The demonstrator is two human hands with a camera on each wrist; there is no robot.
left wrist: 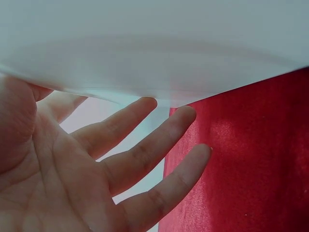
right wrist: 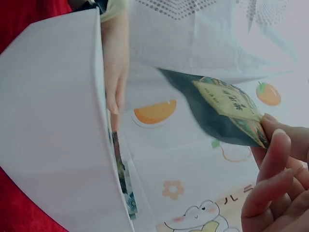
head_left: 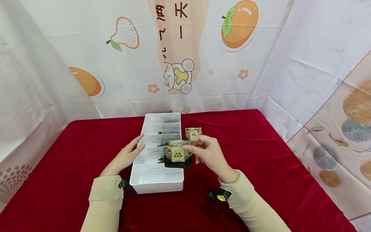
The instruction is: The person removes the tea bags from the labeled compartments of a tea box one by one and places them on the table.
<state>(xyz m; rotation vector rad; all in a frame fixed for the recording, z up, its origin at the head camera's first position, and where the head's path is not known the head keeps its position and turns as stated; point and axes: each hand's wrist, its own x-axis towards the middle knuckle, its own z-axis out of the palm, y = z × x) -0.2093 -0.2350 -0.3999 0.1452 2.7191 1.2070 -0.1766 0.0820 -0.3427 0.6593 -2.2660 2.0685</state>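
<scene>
My right hand [head_left: 210,154] pinches a dark green tea packet [head_left: 178,155] by its right edge, thumb and fingertips on it. The packet, with a pale yellow label, hangs over the right side of a white divided box [head_left: 156,188]. In the right wrist view the same tea packet [right wrist: 212,106] is tilted and apart from the box wall [right wrist: 53,96]. My left hand [head_left: 126,156] rests at the box's left rim. In the left wrist view its fingers [left wrist: 159,137] lie spread and nearly straight beside the box's side, the tips close to it.
A second tea packet [head_left: 193,132] lies on the red cloth [head_left: 232,138] right of the box, partly behind my right hand. Labelled dividers split the box into several compartments; thin packets [head_left: 168,132] show in some. A printed curtain [head_left: 130,71] hangs behind the table.
</scene>
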